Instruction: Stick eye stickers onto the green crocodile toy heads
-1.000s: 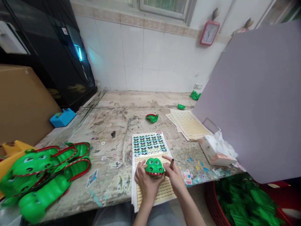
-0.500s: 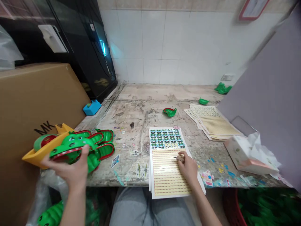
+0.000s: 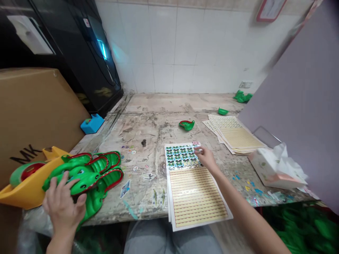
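My left hand [image 3: 63, 204] lies over a green toy crocodile head [image 3: 84, 179] with blue eyes, its fingers spread and thumb apart. The head rests on several green crocodile jaw pieces [image 3: 112, 176] with red rims and white teeth, near the table's front left. My right hand [image 3: 207, 158] is closed in a pinch at the right side of the eye stickers on a sticker sheet [image 3: 198, 197]. What is between those fingertips is too small to make out. Rows of green and blue eye stickers fill the sheet's top; yellowish strips cover the rest.
A yellow plastic piece [image 3: 29, 192] and a cardboard box [image 3: 34, 106] stand left, a blue toy part [image 3: 92, 123] behind. More sticker sheets [image 3: 235, 134] and a tissue box [image 3: 272, 169] lie right. A green jaw piece [image 3: 186, 125] sits mid-table. Green parts [image 3: 299, 225] fill the lower right.
My left hand has lowered the crocodile head onto the green pieces and its fingers have spread. My right hand has moved up the sheet from the strips to the eye stickers. The view has shifted.
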The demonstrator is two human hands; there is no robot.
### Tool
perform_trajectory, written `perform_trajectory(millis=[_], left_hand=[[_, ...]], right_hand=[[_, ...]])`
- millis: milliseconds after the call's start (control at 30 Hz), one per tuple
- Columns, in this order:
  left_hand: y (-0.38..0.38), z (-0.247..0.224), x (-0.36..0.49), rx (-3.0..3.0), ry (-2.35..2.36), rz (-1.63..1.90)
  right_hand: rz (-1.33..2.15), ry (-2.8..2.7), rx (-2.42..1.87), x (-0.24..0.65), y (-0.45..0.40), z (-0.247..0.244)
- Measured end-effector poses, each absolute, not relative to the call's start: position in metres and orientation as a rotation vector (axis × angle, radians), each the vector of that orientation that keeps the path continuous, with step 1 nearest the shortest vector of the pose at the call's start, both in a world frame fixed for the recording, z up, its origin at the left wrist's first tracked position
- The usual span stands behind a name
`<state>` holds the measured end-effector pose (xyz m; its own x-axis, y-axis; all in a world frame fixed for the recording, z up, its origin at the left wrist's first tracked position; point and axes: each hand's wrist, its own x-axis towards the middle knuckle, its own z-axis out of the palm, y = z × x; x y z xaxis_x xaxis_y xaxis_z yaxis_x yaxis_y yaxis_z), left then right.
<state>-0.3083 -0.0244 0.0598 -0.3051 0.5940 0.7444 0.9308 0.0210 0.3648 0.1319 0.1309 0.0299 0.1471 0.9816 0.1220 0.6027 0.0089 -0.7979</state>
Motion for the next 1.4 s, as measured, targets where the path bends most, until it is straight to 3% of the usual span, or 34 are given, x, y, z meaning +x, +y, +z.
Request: perform_trajectory(millis=[267, 533, 733, 967, 1233, 1400], left_hand=[[-0.033, 0.050, -0.309, -1.518, -2.034, -1.258], [-0.031, 0.046, -0.310, -1.457, -1.744, -1.026], [-0.039, 0.043, -0.290, -1.534, -1.581, -1.018], [-0.046, 0.020, -0.277, -1.555, -1.545, -0.955], [-0.019, 0.044, -0.262, -1.554, -1.821, -0.994], [-0.033, 0.044, -0.218, -1.783, -1.268, -1.073]], right_hand=[[0.525, -1.280, -1.847, 0.086, 0.284, 0.034], [0.481, -1.319, -1.825, 0.088, 0.299, 0.031], [0.435, -1.502, -1.375, 0.098, 0.245, 0.073], [1.162, -1.819, -1.176, 0.113, 0.095, 0.116], [1.662, -1.587, -1.338, 0.158, -0.020, 0.105], [1.799, -1.284, -1.355, 0.154, -0.037, 0.088]])
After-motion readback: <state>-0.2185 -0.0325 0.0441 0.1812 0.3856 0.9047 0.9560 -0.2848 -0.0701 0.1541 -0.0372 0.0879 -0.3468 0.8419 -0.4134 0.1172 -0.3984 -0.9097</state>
